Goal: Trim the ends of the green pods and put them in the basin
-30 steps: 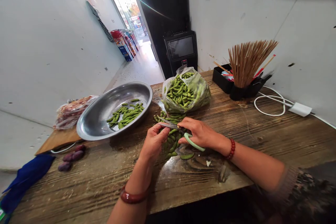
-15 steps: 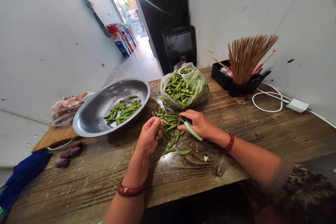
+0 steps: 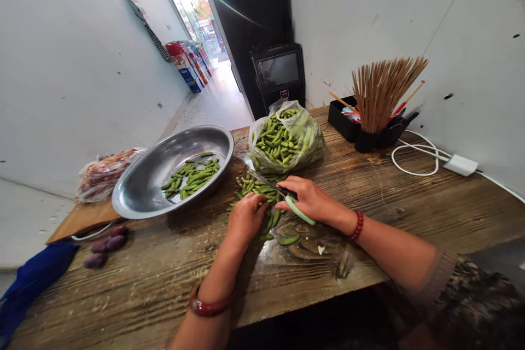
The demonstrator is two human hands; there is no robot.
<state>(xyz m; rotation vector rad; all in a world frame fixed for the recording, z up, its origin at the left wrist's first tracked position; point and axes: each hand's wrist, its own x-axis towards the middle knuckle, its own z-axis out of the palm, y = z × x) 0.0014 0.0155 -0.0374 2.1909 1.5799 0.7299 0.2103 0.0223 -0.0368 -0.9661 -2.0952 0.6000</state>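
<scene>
Green pods (image 3: 260,188) lie heaped at nine o'clock from the right hand (image 3: 308,198), which is clamped on scissors (image 3: 299,212) aimed toward ten o'clock. The left hand (image 3: 246,221) bunches over the heap, its grip hidden; straying into the cutting path could nick a finger.

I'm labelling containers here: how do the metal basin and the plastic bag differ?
The metal basin is opaque; the plastic bag is see-through. The basin is smooth, the bag crumpled. Green pods cover only part of the basin's bottom but fill out the bag. Both hold such pods.
</scene>
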